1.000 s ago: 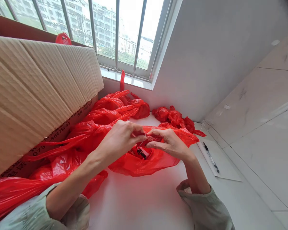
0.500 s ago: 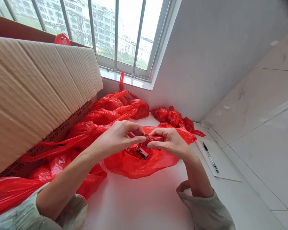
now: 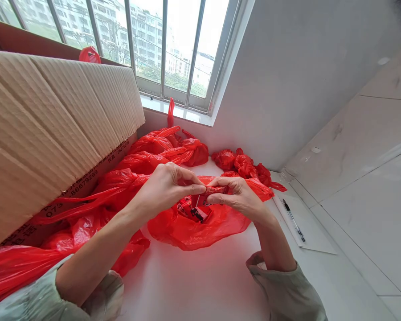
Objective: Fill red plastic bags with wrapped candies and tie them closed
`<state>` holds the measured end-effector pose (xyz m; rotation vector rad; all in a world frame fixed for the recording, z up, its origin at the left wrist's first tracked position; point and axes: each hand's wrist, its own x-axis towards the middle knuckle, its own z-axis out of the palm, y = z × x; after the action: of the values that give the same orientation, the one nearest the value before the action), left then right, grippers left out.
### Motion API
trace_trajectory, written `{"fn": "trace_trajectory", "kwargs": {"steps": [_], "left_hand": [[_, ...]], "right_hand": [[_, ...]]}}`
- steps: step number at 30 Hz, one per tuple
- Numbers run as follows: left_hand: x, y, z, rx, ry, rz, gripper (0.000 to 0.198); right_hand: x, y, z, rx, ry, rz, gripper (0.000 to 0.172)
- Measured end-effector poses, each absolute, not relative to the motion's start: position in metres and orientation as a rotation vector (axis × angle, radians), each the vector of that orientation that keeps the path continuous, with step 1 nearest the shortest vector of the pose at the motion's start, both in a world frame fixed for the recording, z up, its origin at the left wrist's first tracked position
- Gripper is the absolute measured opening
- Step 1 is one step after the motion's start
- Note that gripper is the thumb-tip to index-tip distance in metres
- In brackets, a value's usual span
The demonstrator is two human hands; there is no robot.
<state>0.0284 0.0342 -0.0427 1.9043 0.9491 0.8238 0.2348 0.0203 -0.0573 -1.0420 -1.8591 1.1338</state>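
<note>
Between my two hands is a small red packet [image 3: 217, 191] with dark print. My left hand [image 3: 172, 185] pinches its left end between thumb and fingertips. The packet's right side is gripped by the thumb and fingers of my right hand [image 3: 239, 196]. Under both hands lies an opened red plastic bag [image 3: 200, 234], spread on the white tabletop [image 3: 187, 285]. Several red and black packets [image 3: 198, 214] rest inside the bag, partly hidden by the hands.
A large cardboard box [image 3: 60, 120] stands at the left, with red plastic bags [image 3: 120, 180] beside it. More knotted red bags [image 3: 243, 164] lie near the wall. At the right, a pen [image 3: 294, 219] rests on white paper [image 3: 316, 232].
My left hand has shifted slightly right, and its fingertips now pinch the packet's end. The packet shows more plainly between the hands. The camera view has shifted a little.
</note>
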Motion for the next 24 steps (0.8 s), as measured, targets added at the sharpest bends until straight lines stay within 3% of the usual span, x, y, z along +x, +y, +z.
{"fn": "trace_trajectory", "kwargs": {"steps": [7,24], "left_hand": [[0.029,0.036,-0.039,1.819,0.933,0.781,0.02],[0.027,0.038,-0.043,1.929,1.038,0.867,0.026]], "right_hand": [[0.238,0.02,-0.056,-1.07,-1.844,1.229,0.022],[0.241,0.026,-0.063,-1.064,-1.792,1.024,0.031]]}}
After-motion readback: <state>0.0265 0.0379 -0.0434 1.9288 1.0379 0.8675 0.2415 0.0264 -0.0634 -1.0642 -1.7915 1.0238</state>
